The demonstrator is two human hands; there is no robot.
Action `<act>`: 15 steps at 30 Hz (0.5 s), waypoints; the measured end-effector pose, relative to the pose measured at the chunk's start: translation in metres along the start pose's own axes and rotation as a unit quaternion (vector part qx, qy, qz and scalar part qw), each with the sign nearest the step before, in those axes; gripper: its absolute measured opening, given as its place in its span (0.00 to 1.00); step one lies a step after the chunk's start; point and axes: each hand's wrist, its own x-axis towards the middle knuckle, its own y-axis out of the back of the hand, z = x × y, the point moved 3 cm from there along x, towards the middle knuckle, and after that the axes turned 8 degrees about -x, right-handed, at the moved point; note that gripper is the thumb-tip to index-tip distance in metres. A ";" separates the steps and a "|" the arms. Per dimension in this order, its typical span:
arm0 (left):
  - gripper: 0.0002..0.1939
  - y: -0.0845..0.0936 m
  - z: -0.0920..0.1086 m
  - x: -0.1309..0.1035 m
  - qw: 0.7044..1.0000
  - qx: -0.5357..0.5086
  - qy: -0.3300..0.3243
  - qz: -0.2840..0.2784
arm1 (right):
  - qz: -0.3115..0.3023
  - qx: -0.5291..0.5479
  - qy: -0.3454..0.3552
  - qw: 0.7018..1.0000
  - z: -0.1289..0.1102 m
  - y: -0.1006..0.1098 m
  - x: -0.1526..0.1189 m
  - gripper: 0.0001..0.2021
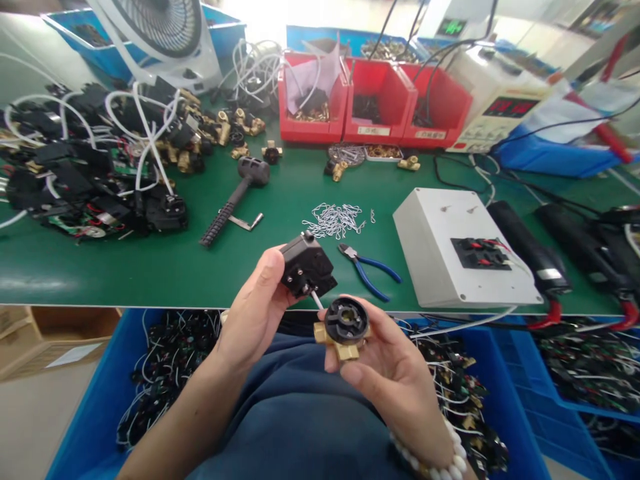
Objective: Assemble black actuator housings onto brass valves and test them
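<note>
My left hand (255,300) is closed around a black plastic actuator housing (307,263), tilted so its screws and a white cable (317,300) face me. In my right hand (390,360) is a brass valve body (346,352) with a round black cap (346,320), its open face turned upward. The two parts are close together but apart, above the front edge of the bench. Just beyond them lie a loose pile of metal R-clips (335,221) and blue-handled cutting pliers (370,270).
A black rubber mallet (235,200) and a hex key (245,221) lie at left, near heaped black assemblies (90,180). Red bins (380,100) stand behind. A grey box (450,247) and black power drivers (530,247) occupy the right. Blue crates (520,400) sit below the bench.
</note>
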 end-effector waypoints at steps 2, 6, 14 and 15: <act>0.25 -0.002 0.002 -0.002 1.000 -0.006 -0.009 0.002 | -0.008 0.014 -0.014 1.000 0.002 0.000 -0.001 0.22; 0.24 0.001 0.006 -0.005 0.999 0.018 -0.041 0.003 | 0.000 0.017 -0.038 0.999 0.005 0.001 -0.003 0.19; 0.31 -0.008 0.017 -0.030 0.930 0.238 -0.266 -0.087 | 0.087 0.057 -0.077 0.992 0.013 0.002 -0.004 0.16; 0.35 -0.010 0.016 -0.033 0.922 0.246 -0.282 -0.097 | 0.098 0.059 -0.087 0.990 0.014 0.002 -0.004 0.16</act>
